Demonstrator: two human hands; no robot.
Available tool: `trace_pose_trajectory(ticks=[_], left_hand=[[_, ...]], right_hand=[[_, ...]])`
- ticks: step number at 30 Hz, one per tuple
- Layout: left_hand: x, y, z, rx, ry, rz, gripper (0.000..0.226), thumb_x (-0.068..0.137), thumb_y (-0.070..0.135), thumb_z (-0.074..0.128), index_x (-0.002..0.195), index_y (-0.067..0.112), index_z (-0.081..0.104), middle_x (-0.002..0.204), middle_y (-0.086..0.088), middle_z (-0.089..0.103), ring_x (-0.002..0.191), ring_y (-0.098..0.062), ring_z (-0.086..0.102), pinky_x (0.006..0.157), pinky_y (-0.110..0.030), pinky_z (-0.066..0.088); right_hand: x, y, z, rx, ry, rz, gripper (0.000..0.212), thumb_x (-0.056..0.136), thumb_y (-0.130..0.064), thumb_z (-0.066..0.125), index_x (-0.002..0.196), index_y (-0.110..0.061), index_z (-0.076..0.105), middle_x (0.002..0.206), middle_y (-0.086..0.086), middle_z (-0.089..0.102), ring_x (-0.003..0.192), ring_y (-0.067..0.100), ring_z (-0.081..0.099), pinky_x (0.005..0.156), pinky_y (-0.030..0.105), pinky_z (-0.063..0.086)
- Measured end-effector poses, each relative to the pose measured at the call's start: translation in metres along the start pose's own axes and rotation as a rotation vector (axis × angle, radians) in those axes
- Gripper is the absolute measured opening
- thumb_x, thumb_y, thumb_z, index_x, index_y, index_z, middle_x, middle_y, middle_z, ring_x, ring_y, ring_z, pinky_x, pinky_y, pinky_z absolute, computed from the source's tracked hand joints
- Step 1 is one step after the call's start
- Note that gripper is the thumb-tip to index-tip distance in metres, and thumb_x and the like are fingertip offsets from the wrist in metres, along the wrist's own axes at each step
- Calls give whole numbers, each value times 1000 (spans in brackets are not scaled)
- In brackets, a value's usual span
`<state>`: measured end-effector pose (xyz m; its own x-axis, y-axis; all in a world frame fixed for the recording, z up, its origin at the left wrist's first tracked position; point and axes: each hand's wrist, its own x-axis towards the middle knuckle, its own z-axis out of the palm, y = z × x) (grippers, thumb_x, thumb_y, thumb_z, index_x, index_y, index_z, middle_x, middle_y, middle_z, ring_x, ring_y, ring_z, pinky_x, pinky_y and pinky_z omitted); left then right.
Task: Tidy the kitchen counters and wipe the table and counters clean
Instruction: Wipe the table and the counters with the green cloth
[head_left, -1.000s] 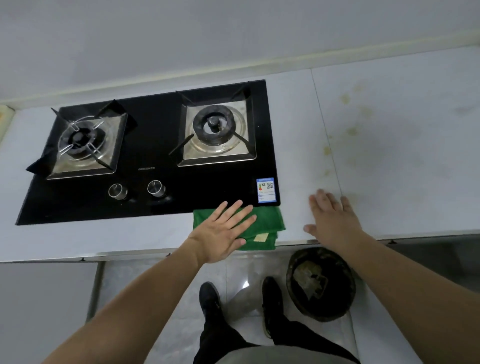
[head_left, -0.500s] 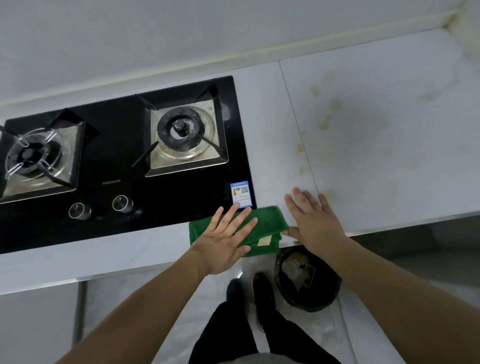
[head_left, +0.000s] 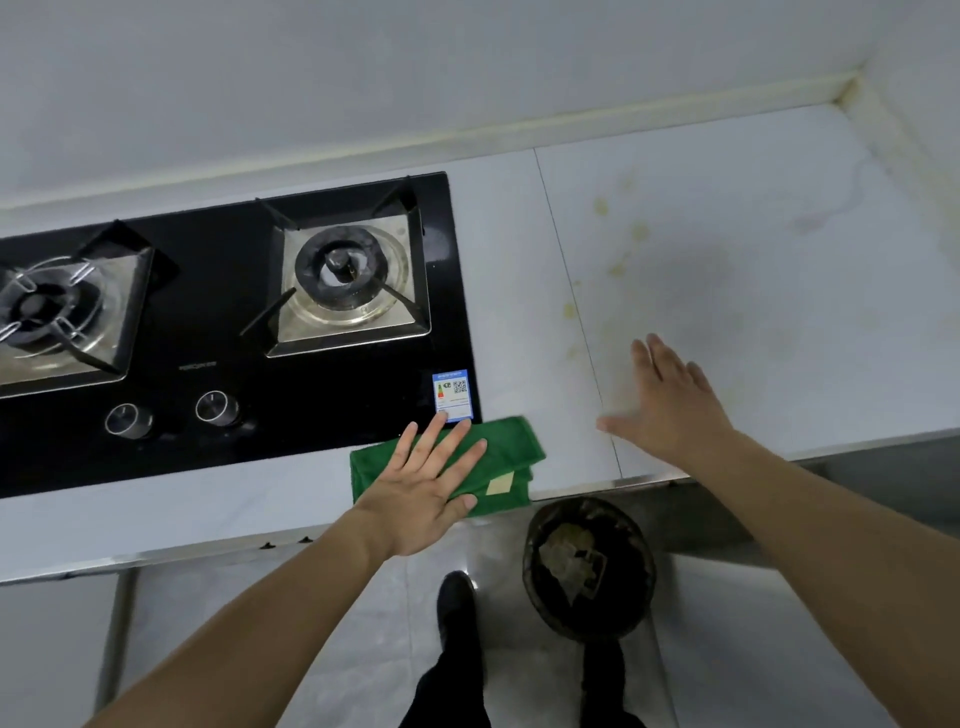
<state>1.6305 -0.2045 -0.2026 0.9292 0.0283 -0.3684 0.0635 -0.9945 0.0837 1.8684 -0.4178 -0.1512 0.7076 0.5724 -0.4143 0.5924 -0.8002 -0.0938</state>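
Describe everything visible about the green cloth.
The cloth is bright green, soft and towel-like, folded into a flat rectangle with layered edges at its right end. A small pale tag sits near its right front corner. It lies on the white counter at the front edge, just before the hob's right front corner. The left hand presses flat on it, fingers straight and spread. The right hand is apart from it.

Place: a home kitchen, seen from above at the cooking counter.
Cooker: a black glass two-burner gas hob (head_left: 223, 332) set into the worktop, with two round metal knobs (head_left: 217, 408) along its front.
Worktop: a pale, marble-look stone counter (head_left: 753, 291) with yellowish stains, joined to a plain light wall.
Floor: light glossy tiles, with a round dark waste bin (head_left: 589, 566) below the counter edge.
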Motion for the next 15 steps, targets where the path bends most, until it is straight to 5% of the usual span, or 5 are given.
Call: trace_pose_trajectory(ticks=[4, 8, 15], left_hand=[[19, 42, -2, -46, 64, -94, 63, 99, 57, 6, 153, 25, -1, 161, -6, 1, 147, -26, -12, 114, -50, -4], [68, 99, -14, -138, 71, -209, 66, 89, 61, -13, 144, 27, -26, 153, 0, -35, 136, -23, -41, 113, -49, -22], [156, 137, -46, -338, 114, -635, 66, 99, 50, 11, 151, 20, -16, 158, -4, -24, 143, -28, -27, 113, -49, -20]], right_hand=[[7, 45, 4, 12, -167, 62, 131, 67, -79, 58, 150, -12, -17, 158, 8, -22, 147, 26, -13, 120, 43, -1], [9, 61, 19, 17, -192, 16, 137, 63, -79, 62, 149, -10, -21, 155, 9, -29, 146, 27, -17, 119, 45, -1], [10, 73, 23, -2, -132, -34, 136, 62, -86, 53, 150, -10, -18, 156, 10, -26, 146, 29, -17, 120, 44, -3]])
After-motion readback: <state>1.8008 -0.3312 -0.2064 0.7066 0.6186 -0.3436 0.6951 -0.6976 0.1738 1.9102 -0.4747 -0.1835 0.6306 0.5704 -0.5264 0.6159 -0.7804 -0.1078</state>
